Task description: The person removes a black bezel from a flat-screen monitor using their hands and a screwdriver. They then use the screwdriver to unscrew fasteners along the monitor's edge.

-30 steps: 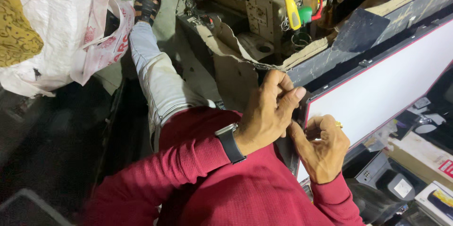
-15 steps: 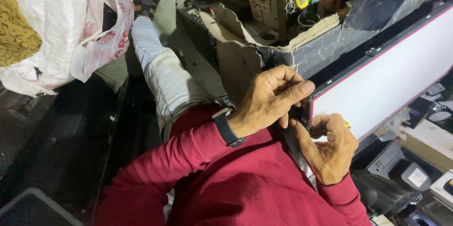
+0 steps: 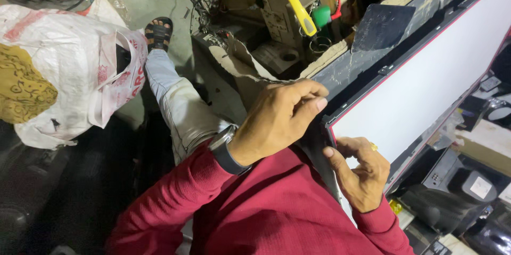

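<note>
A large flat panel (image 3: pixel 426 90) with a white face and a thin black frame edged in red lies tilted across the right side. My left hand (image 3: pixel 277 122), with a dark wristband (image 3: pixel 226 151), reaches over from the left, and its fingertips pinch the frame at the panel's near corner (image 3: pixel 327 123). My right hand (image 3: pixel 362 175), wearing a ring, curls around the panel's edge just below that corner, thumb up against the frame. Both arms are in red sleeves.
A cardboard box (image 3: pixel 266 21) of electronic parts, cables and a yellow-handled tool (image 3: pixel 295 2) sits beyond the panel. A white plastic bag (image 3: pixel 69 74) lies on the left. My leg and sandalled foot (image 3: pixel 158 31) stretch over the concrete floor. Black devices (image 3: pixel 463 191) lie at lower right.
The view has swung up and left, so the box and bag sit lower in the picture. Both hands stay at the panel's corner; the left fingers have closed more tightly on the frame.
</note>
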